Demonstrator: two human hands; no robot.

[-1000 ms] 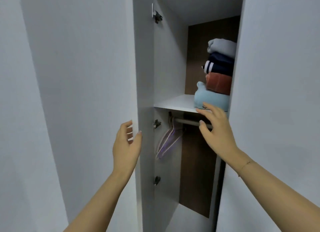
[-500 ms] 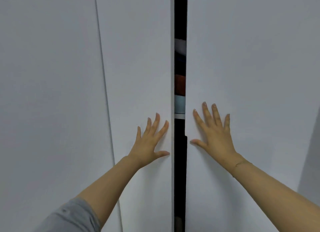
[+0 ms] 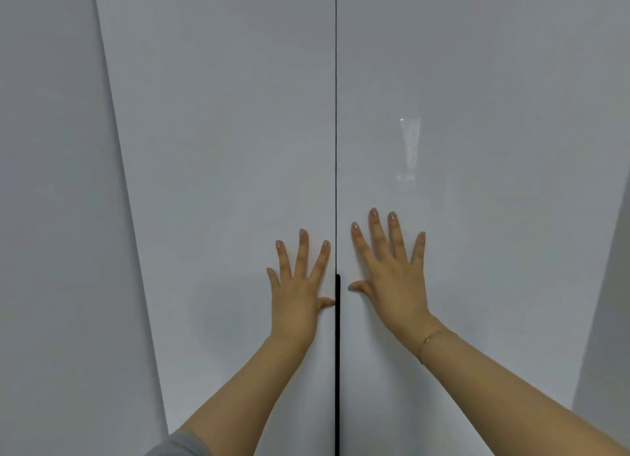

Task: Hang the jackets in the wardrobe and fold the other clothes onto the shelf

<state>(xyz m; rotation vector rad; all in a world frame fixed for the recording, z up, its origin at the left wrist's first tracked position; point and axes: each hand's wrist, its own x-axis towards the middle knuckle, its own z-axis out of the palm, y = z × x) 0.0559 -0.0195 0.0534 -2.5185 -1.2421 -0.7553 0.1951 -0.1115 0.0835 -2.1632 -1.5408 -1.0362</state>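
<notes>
Viewpoint: worn on the head, only one view given
Facing: straight at the closed wardrobe doors [image 3: 238, 148]
Nearness: close, at arm's reach, doors filling the frame
Shared: nothing, no second view

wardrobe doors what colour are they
Plain glossy white, no pattern, on both wardrobe doors; seen best in the head view.

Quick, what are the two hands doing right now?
Left hand: open, fingers spread flat on the left wardrobe door.
Right hand: open, fingers spread flat on the right wardrobe door.
</notes>
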